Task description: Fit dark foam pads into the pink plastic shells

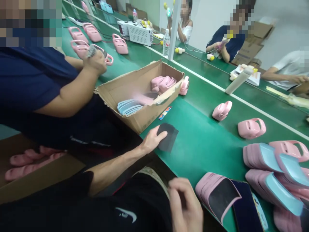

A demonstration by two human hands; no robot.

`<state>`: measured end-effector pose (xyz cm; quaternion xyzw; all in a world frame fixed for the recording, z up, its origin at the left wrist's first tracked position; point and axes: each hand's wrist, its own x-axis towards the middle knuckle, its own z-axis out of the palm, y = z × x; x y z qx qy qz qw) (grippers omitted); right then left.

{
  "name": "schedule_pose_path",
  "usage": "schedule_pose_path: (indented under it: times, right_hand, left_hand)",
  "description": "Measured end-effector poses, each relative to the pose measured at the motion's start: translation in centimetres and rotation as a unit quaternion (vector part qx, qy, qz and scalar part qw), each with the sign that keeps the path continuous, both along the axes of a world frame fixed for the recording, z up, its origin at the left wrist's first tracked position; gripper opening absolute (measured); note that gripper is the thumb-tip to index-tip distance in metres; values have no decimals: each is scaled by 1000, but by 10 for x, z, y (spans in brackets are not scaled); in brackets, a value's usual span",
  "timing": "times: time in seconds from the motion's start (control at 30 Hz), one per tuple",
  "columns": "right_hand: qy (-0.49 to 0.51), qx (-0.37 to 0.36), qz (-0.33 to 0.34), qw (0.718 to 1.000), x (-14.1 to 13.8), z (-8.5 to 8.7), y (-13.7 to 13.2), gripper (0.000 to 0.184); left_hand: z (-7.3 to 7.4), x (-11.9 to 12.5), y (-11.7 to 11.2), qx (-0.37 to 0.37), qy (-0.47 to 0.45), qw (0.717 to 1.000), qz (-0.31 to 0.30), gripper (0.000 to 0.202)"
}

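Note:
My left hand (152,140) lies on a thin black sheet (167,138) on the green belt, its fingers over the sheet's edge. My right hand (185,206) is low in view, fingers curled, and what lies in them is hidden. Just beyond it, a stack of pink plastic shells (216,193) has a black patch on top and leans against a dark navy pad (246,209). Further right are pink shells with pale blue faces (272,174). Two single pink shells (251,128) stand apart on the belt.
A torn cardboard box (125,93) holding pink and blue parts stands beyond my left hand. A co-worker's hand (96,61) grips a pink shell at the left. Several people work across the belt, near a white device (140,33) and a water bottle (166,43).

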<state>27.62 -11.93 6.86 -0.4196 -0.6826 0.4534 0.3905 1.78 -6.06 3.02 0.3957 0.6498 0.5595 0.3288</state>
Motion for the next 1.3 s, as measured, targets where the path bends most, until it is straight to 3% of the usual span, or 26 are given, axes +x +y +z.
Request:
schedule_pose_path:
  times: [0.07, 0.23, 0.37, 0.47, 0.7, 0.87, 0.97, 1.03, 1.13, 1.23, 1.3]
  right_hand:
    - [-12, -23, 71, 997, -40, -10, 18, 24]
    - [-72, 66, 18, 995, -138, -29, 86, 28]
    - [-232, 107, 16, 967, -208, -28, 138, 38]
    - [-350, 101, 21, 931, -235, -24, 162, 38]
    - [-395, 69, -14, 916, -232, -25, 181, 25]
    - [-344, 1, -93, 934, -191, -17, 193, 18]
    - [-262, -15, -166, 951, -150, -13, 175, 33]
    - [-126, -33, -227, 965, -129, -15, 152, 42]
    - [31, -83, -223, 971, -122, -25, 117, 51]
    - [-19, -106, -152, 983, -138, -37, 105, 51]
    - [-81, -100, -124, 984, -151, -42, 111, 45]
  left_hand:
    - [0, -7, -31, -38, 55, 998, 7, 46]
    - [-8, -4, -97, -115, 95, 989, 21, 42]
    - [-7, -1, -112, -125, 101, 987, -3, 40]
    - [-2, -3, -110, -102, 98, 989, -43, 37]
    - [16, -18, -85, -61, 155, 979, -119, 22]
    - [23, -27, -38, -65, 276, 950, -130, 17]
    - [17, -28, -2, -111, 357, 920, -112, 21]
    - [11, -27, 18, -120, 385, 909, -102, 22]
    - [0, -27, 36, -90, 388, 914, -84, 31]
    - [-16, -30, 43, -12, 374, 927, -41, 52]
    - [-27, -35, 44, 35, 367, 929, -28, 54]
